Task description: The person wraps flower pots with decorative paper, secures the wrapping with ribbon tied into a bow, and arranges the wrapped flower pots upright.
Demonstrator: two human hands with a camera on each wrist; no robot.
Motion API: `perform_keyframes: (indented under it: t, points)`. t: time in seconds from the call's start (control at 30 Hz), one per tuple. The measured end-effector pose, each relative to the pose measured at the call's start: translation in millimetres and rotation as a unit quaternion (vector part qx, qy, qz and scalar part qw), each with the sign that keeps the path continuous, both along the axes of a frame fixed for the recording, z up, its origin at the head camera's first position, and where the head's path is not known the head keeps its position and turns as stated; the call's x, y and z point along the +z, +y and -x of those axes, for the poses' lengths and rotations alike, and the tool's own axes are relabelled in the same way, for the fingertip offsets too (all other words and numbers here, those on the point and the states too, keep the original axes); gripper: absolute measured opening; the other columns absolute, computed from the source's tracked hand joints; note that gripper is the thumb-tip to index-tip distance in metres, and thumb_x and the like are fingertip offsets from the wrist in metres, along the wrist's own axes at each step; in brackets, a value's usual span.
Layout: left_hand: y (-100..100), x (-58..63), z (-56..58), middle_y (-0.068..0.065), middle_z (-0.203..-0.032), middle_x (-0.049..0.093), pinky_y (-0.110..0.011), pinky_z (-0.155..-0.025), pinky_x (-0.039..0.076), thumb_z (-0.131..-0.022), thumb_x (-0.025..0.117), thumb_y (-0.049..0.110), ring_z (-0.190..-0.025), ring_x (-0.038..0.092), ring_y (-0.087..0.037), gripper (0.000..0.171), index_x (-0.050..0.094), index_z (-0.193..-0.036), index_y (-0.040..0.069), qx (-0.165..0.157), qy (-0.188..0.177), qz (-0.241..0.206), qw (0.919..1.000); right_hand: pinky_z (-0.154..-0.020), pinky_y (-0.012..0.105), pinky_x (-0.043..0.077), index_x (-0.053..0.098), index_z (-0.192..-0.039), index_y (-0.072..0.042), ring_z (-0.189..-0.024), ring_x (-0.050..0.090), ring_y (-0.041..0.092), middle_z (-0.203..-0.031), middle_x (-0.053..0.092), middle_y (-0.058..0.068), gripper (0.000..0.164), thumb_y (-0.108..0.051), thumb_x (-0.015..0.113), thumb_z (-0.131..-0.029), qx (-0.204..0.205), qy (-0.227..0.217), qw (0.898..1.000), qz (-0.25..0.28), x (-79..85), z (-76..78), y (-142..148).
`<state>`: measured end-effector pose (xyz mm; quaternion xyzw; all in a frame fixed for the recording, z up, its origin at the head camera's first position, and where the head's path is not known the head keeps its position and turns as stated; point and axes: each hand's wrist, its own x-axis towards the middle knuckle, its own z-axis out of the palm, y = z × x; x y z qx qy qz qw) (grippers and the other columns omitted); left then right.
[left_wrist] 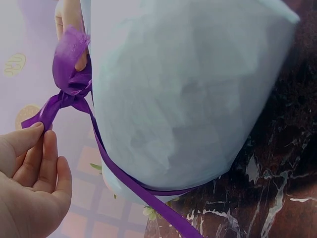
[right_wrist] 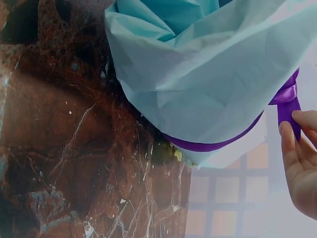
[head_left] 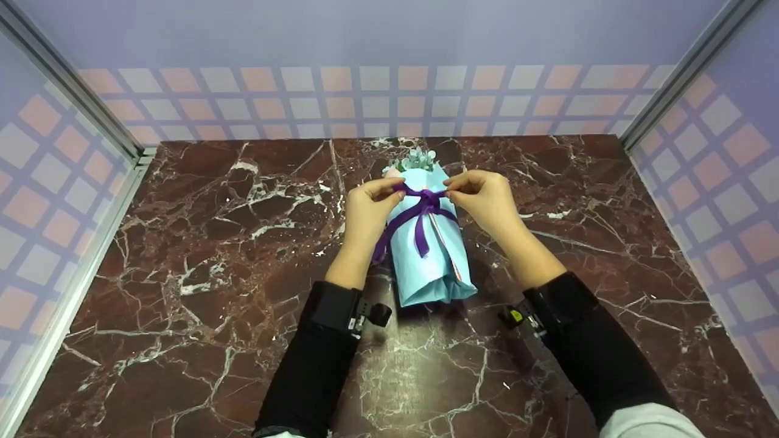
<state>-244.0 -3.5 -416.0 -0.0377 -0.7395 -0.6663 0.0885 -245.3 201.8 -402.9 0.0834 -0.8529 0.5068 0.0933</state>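
Observation:
A bouquet wrapped in light blue paper (head_left: 420, 261) lies on the table, its flowers (head_left: 420, 159) toward the back wall. Around the wrap runs a purple ribbon (head_left: 421, 234), knotted on the upper side with a tail hanging down the paper. At the knot's left, my left hand (head_left: 370, 204) pinches a piece of the ribbon between thumb and fingertips. My right hand (head_left: 484, 198) pinches another piece at the right of the knot. The left wrist view shows the knot (left_wrist: 69, 94) standing off the paper, with a loop above it.
The dark red marble-patterned table (head_left: 213, 340) extends around the bouquet. A checked back wall (head_left: 359, 100) and side walls (head_left: 730, 152) enclose it. Small white specks lie scattered on the tabletop.

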Motion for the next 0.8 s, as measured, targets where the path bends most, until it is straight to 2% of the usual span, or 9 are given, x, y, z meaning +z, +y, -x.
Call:
perform_keyframes:
  t: [0.1,0.23,0.47,0.8]
  points:
    - [0.0,-0.6,0.3,-0.013,-0.093,0.072,-0.024,-0.08,0.055,-0.082,0.075,-0.003,-0.088,0.068,-0.02,0.02,0.075,-0.102,-0.001,0.0,-0.002,-0.003,1.0,-0.059,0.02,0.052,0.075,-0.087,-0.001,-0.071,0.064,0.012,-0.088,0.073,0.009,0.004,0.0,0.071,-0.084,-0.007,-0.023,1.0,0.001,0.0,-0.9,-0.2]
    - [-0.2,-1.0,0.3,-0.013,-0.093,0.072,-0.024,-0.08,0.055,-0.081,0.075,-0.003,-0.087,0.068,-0.02,0.02,0.075,-0.101,-0.001,0.001,-0.001,-0.006,1.0,-0.057,0.021,0.052,0.074,-0.089,-0.001,-0.069,0.064,0.014,-0.083,0.072,0.01,0.004,-0.001,0.072,-0.085,-0.01,-0.026,1.0,-0.007,-0.2,-1.7,0.0]
    - [-1.3,-0.5,0.2,-0.011,-0.093,0.073,-0.025,-0.078,0.055,-0.081,0.075,-0.002,-0.086,0.067,-0.02,0.013,0.075,-0.095,-0.003,0.002,-0.011,-0.011,0.9999,-0.063,0.019,0.052,0.076,-0.097,0.001,-0.075,0.062,0.015,-0.091,0.07,0.01,0.014,0.003,0.073,-0.083,0.006,0.021,0.999,-0.03,-2.1,-0.6,-0.2]
    - [-2.4,-0.3,-0.8,-0.007,-0.086,0.071,-0.025,-0.074,0.054,-0.081,0.08,0.007,-0.081,0.065,-0.017,0.013,0.075,-0.088,-0.002,0.001,-0.004,-0.014,0.9999,-0.064,0.019,0.052,0.077,-0.087,0.0,-0.072,0.059,0.011,-0.083,0.067,0.003,0.009,0.006,0.073,-0.082,0.015,0.049,0.998,-0.025,-5.7,0.4,-1.0]
